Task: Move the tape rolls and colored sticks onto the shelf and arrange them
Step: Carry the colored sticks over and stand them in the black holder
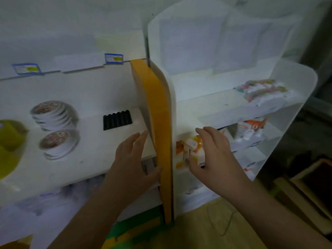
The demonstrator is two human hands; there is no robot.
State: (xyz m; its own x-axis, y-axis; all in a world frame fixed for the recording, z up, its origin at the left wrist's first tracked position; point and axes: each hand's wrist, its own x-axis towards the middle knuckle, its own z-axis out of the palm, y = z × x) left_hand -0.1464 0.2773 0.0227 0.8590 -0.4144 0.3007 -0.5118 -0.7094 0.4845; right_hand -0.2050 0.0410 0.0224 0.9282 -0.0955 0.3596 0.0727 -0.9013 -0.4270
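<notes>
While both hands are reaching toward two adjoining shelving units, the left hand [132, 155] is lying spread and empty over the front right corner of the white left shelf [86, 164], its thumb resting against the orange edge panel [159, 123] that is standing between the units. The right hand [213, 155] is hovering with fingers spread over a cluster of small orange-and-white packets [190, 150] in the middle tier of the white right-hand rack [303, 90]; whether it is gripping any of them cannot be told through the blur. Two stacks of tape rolls [57, 130] are sitting on the left shelf, well apart from the left hand, with a black ribbed item [117, 119] lying between them and the orange panel. A yellow-green object [9, 146] is showing at the far left edge. Colored stick packets [264, 90] are lying on the rack's upper tier at its right end, and more orange-and-white packs [251, 132] are occupying the compartment to the right of the right hand. Bare shelf surface is remaining open in front of the tape rolls and on the left half of the rack's upper tier. Blue price tags [114, 58] are clinging to the rail above.
</notes>
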